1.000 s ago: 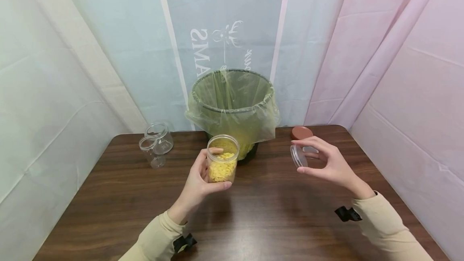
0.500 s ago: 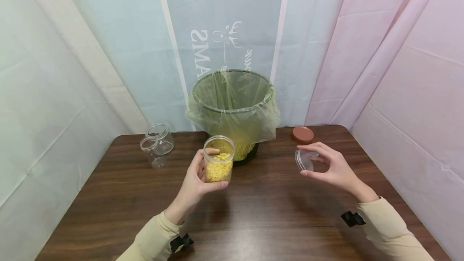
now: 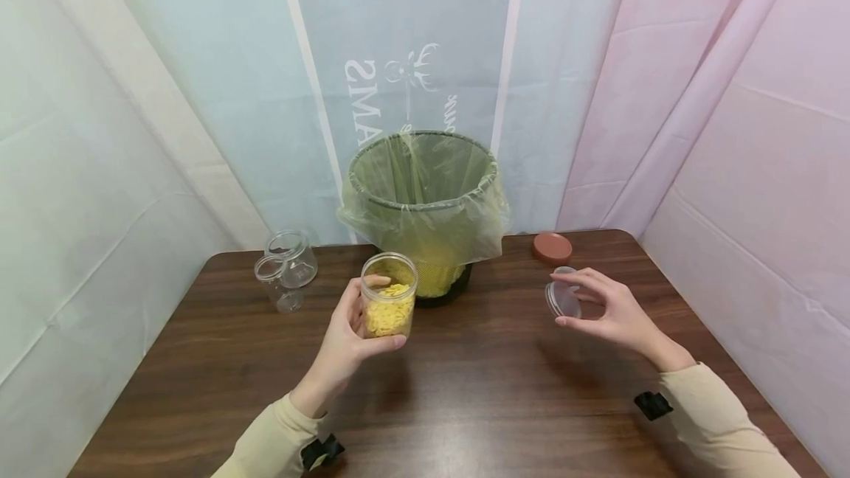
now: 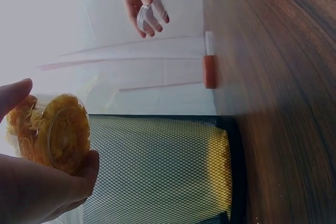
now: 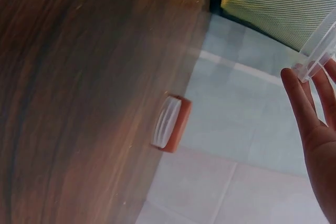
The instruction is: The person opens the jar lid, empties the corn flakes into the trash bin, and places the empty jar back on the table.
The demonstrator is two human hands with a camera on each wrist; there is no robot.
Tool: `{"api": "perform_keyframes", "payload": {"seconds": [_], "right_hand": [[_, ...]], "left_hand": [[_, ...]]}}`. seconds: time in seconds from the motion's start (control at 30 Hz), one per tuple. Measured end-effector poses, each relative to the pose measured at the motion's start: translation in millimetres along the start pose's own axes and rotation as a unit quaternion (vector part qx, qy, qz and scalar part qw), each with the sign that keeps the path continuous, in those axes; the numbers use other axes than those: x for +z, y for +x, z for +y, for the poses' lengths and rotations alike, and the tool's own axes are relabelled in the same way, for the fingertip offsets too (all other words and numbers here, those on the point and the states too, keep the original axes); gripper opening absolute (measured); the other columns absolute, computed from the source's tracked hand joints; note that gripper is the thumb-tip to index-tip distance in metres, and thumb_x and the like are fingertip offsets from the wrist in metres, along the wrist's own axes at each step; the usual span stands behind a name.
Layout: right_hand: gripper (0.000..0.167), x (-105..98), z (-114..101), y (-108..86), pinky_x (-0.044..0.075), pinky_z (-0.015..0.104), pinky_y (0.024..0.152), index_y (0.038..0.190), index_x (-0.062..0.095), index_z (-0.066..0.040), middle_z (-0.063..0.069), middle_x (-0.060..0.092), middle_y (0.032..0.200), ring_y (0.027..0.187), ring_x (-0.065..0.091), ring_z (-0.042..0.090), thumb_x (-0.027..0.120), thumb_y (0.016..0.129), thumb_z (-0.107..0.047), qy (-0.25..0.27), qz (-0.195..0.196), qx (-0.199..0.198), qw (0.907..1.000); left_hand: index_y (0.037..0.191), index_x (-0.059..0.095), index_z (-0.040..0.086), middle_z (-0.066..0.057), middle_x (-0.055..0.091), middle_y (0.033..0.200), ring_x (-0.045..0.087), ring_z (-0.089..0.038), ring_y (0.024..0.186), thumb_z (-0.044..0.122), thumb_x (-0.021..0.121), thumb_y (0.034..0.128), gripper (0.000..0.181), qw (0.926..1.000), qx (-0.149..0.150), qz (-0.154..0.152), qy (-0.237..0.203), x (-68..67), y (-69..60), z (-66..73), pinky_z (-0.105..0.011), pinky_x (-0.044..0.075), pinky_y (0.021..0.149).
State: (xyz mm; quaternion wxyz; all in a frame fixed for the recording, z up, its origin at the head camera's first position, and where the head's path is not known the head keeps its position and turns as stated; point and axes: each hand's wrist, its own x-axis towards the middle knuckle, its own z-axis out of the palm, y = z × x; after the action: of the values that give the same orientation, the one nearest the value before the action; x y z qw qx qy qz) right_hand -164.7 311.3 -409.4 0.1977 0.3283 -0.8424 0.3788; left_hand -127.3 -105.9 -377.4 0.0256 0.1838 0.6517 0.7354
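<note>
In the head view my left hand [image 3: 339, 349] grips an uncapped clear jar [image 3: 389, 312] partly filled with yellow flakes. The jar is raised above the table, and its base [image 4: 65, 135] shows in the left wrist view, thumb on one side and fingers on the other. Over on the right, my right hand [image 3: 614, 316] pinches a clear lid [image 3: 563, 302] by its edges, tilted nearly upright in the air. Behind that hand a brown-red lid [image 3: 553, 248] lies on the table. Beside it lies another clear lid [image 5: 167, 123], plain in the right wrist view.
A mesh bin [image 4: 157, 161] with a yellow-green bag [image 3: 425, 223] folded over its rim stands at the table's back, with yellow stuff at its bottom. Two uncapped clear jars, a wide one [image 3: 302, 269] and a narrower one [image 3: 271, 269], stand back left. Fabric walls [image 3: 744, 168] surround the wooden table [image 3: 465, 397].
Both hands have drifted apart: the left hand carries the jar a little left, while the right hand takes the clear lid slightly right and lower in the view. Both grips stay the same.
</note>
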Motion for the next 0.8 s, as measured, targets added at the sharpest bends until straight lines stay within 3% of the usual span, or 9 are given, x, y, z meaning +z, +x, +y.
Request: {"api": "perform_keyframes", "payload": {"seconds": [0.23,0.3,0.5,0.8], "right_hand": [[0.068,-2.8,11.0,-10.6,0.052,0.013,0.075,0.123,0.062,-0.008,0.0,0.062,0.106,0.093,0.063,0.009,0.089,0.061,-0.009,-0.036,-0.004,0.013,0.9992],[0.068,-4.2,14.1,-14.3,0.051,0.011,0.073,0.123,0.063,-0.011,-0.001,0.062,0.104,0.092,0.063,0.009,0.089,0.06,-0.013,-0.056,-0.006,0.022,0.9982],[0.066,-9.0,19.9,-23.4,0.042,0.008,0.077,0.124,0.061,-0.023,-0.006,0.062,0.104,0.095,0.06,0.01,0.088,0.064,-0.023,-0.095,-0.027,0.055,0.9936],[0.065,-12.2,27.3,-30.0,0.039,0.009,0.081,0.123,0.062,-0.025,-0.004,0.064,0.105,0.097,0.059,0.011,0.088,0.064,-0.025,-0.124,-0.029,0.055,0.9903]], "left_hand": [[0.133,0.038,0.009,-0.011,0.051,0.127,0.057,-0.016,0.113,-0.009,0.079,0.0663,0.08,0.9999,-0.001,0.008,0.011,-4.9,-2.5,-0.2,-0.028,0.051,0.09],[0.133,0.038,0.009,-0.011,0.051,0.127,0.057,-0.016,0.113,-0.009,0.078,0.0665,0.08,0.9999,-0.001,0.011,0.01,-6.2,-2.8,0.3,-0.028,0.051,0.09],[0.134,0.037,0.009,-0.011,0.05,0.128,0.056,-0.016,0.114,-0.011,0.077,0.0665,0.081,0.9998,0.0,0.02,0.005,-10.1,-4.1,1.6,-0.028,0.051,0.09],[0.134,0.036,0.007,-0.009,0.05,0.128,0.056,-0.016,0.113,-0.012,0.077,0.0664,0.081,0.9996,0.003,0.027,0.005,-13.7,-6.8,3.2,-0.028,0.051,0.089]]}}
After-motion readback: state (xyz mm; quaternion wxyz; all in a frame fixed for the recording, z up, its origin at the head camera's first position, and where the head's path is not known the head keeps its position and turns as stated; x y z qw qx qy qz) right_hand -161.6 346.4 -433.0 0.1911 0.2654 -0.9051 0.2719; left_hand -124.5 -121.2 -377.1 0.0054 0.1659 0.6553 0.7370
